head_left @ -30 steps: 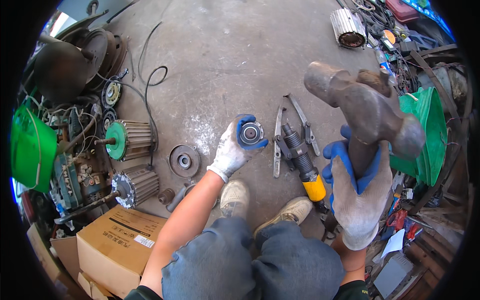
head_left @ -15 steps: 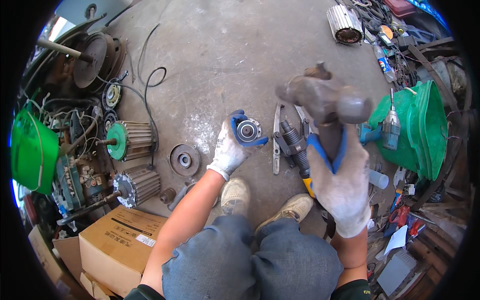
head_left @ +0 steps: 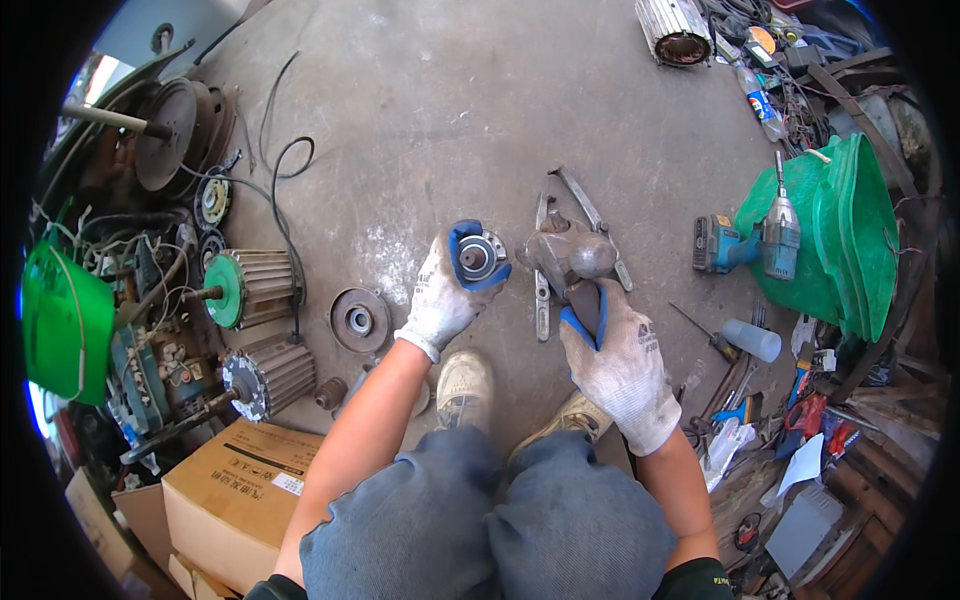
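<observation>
My gloved left hand [head_left: 442,292] curls its blue fingers round an upright metal part with a bearing [head_left: 482,258], a shaft end showing in its middle. What lies below the bearing is hidden. In my gloved right hand [head_left: 622,370] is a hammer [head_left: 572,252], gripped by its dark handle. Its head is just right of the bearing and apart from it. Partly covered by the hammer, a gear puller [head_left: 582,195] with long steel arms lies on the floor. A round metal end cover [head_left: 360,320] lies left of my left hand.
At left are a green-ended motor rotor [head_left: 262,286], a second rotor [head_left: 275,375] and a cardboard box [head_left: 235,490]. To the right, a blue cordless impact driver [head_left: 735,243] rests against green baskets [head_left: 850,230]. Hand tools and a clear bottle [head_left: 752,340] lie nearer me.
The hammer has come down and to the left with my right hand, closer to the bearing. My left hand keeps its hold on the part. The view has shifted slightly.
</observation>
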The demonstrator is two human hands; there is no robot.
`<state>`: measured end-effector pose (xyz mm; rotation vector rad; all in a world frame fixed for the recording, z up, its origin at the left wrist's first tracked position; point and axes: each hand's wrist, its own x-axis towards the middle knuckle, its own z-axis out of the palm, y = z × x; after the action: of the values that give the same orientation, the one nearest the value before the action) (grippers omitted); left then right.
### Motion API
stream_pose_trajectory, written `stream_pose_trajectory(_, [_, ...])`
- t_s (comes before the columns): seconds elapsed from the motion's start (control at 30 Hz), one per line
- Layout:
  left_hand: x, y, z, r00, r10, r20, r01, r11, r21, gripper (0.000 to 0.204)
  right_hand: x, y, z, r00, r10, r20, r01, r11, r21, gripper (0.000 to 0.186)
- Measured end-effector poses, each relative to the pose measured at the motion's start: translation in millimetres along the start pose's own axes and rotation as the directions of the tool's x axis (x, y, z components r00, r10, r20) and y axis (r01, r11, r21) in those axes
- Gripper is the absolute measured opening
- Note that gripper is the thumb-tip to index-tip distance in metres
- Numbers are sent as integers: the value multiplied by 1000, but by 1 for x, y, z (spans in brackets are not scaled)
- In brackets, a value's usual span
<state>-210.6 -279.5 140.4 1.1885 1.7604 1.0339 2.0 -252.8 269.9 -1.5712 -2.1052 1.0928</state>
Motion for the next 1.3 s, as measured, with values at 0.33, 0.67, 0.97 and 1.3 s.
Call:
stream_pose_trajectory(0.33, [3, -14, -10, 988, 40, 149, -42, 999, 7, 57, 10, 16, 38, 993, 19, 118, -16, 1000, -23, 49])
stream_pose_trajectory(0.67, [7, -16, -31, 994, 52, 100, -65, 989, 133, 52, 2, -72, -47, 899, 52, -435, 89, 951, 296, 44])
stream_pose_trajectory(0.97, [-7, -5, -27, 982, 7, 189, -39, 985, 167, 61, -10, -6, 17, 974, 175, 144, -166, 983, -76, 45])
stream_pose_trajectory(1.3, [-41, 57, 76, 988, -31, 154, 26, 999, 31, 91, -178, 215, -153, 903, 361, -232, -317, 926, 204, 40])
